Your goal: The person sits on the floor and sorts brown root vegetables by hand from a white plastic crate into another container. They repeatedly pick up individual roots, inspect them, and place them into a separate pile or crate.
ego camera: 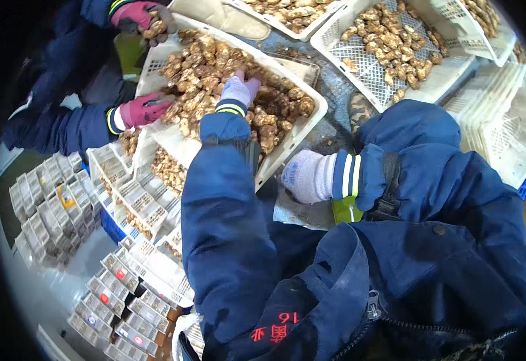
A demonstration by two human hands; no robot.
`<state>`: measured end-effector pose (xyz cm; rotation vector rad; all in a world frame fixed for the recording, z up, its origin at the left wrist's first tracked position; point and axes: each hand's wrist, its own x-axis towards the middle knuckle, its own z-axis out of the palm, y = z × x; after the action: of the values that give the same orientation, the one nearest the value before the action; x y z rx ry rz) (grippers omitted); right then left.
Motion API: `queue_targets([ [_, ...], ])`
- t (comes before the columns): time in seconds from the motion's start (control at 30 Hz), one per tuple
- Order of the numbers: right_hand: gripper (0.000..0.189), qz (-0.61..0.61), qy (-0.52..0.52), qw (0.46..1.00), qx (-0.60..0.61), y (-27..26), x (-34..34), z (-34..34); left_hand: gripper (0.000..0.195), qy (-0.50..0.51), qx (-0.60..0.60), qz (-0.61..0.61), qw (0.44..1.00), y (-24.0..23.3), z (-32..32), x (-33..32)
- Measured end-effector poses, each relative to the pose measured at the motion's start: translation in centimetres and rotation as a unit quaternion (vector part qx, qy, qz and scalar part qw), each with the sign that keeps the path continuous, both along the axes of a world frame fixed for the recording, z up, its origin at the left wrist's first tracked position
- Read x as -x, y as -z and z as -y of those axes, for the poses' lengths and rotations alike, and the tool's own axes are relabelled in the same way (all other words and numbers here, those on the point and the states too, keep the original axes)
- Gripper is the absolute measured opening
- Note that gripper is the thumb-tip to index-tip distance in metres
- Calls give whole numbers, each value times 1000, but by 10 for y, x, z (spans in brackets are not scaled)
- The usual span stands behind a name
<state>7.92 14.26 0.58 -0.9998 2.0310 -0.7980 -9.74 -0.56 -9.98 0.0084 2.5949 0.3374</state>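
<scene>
A white plastic crate (290, 158) lies before me, heaped with brown, knobbly produce (200, 81), perhaps mushrooms or tubers. My left hand (239, 89), in a pale knit glove, reaches into the heap. Its fingertips are partly buried, so any grip is hidden. Outside the crate's near rim is my right hand (309, 176), in a whitish glove with a dark palm. Its fingers curl downward out of sight, and whether they hold anything does not show. Green material (346, 210) hangs below that wrist.
Across the crate, a co-worker's red-gloved hand (148, 20) holds pieces; their other hand (143, 110) touches the heap's edge. Another crate with scattered produce (335, 74) stands upper right, beside nested crates (493, 108). Stacked baskets (55, 203) fill the left. A boot (227, 18) shows above.
</scene>
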Motion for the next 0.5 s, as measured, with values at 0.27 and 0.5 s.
queue_targets([
  [0.27, 22, 3, -12, 1000, 11, 9, 0, 5, 56, -25, -174, 71, 982, 9, 23, -5],
  [0.5, 22, -27, -23, 999, -10, -4, 2, 4, 57, -273, -332, 3, 903, -70, 100, -47],
])
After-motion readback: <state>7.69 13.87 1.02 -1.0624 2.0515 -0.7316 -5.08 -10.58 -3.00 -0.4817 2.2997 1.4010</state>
